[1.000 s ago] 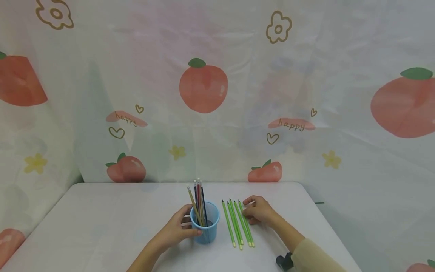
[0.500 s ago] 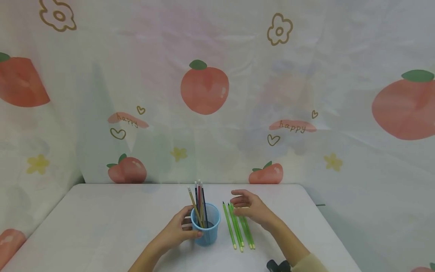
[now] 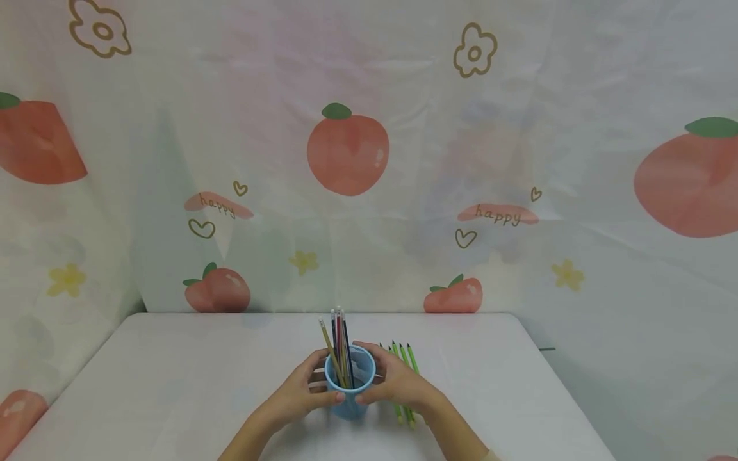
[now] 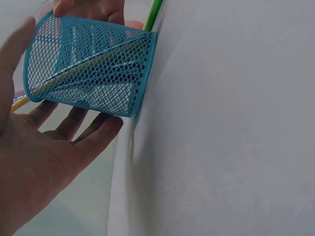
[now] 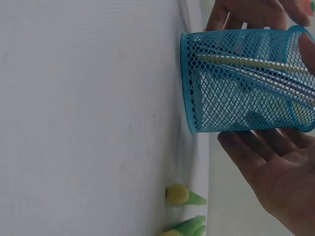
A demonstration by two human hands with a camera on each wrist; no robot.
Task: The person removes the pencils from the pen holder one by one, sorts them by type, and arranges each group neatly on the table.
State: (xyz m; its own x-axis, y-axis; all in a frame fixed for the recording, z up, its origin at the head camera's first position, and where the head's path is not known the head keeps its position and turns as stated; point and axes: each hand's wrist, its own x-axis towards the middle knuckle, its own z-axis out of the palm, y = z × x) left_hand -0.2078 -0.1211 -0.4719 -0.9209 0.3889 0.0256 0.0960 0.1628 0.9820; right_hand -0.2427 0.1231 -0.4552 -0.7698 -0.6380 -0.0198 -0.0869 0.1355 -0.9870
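A blue mesh pencil cup [image 3: 350, 408] stands upright on the white table, with several pencils [image 3: 336, 351] leaning inside it, eraser ends up. My left hand [image 3: 300, 388] holds the cup from the left, thumb in front and fingers round the side, as the left wrist view shows the cup's mesh wall [image 4: 93, 64] against the fingers. On the other side, my right hand [image 3: 400, 385] grips the cup too, its thumb near the front of the rim. Several green pencils [image 3: 413, 358] lie right of the cup, partly hidden by my right hand and forearm.
The white table [image 3: 190, 378] reaches back to a hanging cloth [image 3: 346, 256] printed with peaches and flowers. In the right wrist view, yellow ends of green pencils [image 5: 178, 194] lie close to the cup's base.
My right hand has left the green pencils, lifted over them and moved left to take hold of the cup. The left hand keeps its hold; the cup stays about where it was.
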